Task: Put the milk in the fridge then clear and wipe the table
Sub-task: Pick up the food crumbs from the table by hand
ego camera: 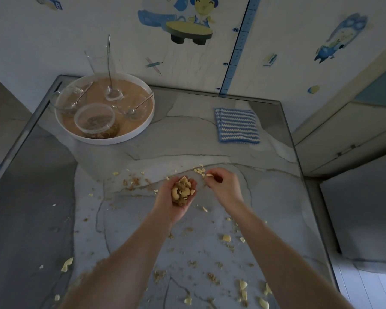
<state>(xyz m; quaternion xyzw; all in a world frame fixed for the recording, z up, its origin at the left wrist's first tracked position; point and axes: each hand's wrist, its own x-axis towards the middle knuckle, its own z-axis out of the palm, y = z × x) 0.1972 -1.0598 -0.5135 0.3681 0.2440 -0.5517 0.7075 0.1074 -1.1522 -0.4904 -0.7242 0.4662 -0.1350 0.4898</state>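
Milk: not in view, no carton or bottle on the tabletop, so this reads as the clear-up phase. Task item now = pale-yellow and brown dry broken food bits (pixel 226 238), scattered over the grey marble-pattern table (pixel 276 197), thickest mid and near half.

Handling: bits look light, dry, brittle; squeeze = more crumbs. Bigger chips: thumb+index pinch on the edges, light force. Fine brown crumbs prob too small to pinch, better swept w/ the blue-and-white striped knitted cloth (pixel 237 126), which lies flat at far right of table, apart from everything else. Cloth looks soft, floppy; grab anywhere, bunch it.

White round tray (pixel 112 142) w/ tan inside sits far left and carries clear glass bowls (pixel 94 118), a tall clear glass (pixel 99 61) and metal spoons (pixel 143 103). Fragile load, likely to slide; take rim both sides, keep level.

L hand (pixel 175 211): palm up, fingers cupped round a heap (pixel 182 190) of bits, forearm reaching in from lower left, hand over mid table. Heap looks near full imo, spill risk if tilted.

R hand (pixel 224 186): palm down, just right of L hand, not touching it; thumb+index pinching one pale chip (pixel 209 175), beside a small cluster of chips on the table. Forearm in from lower right.
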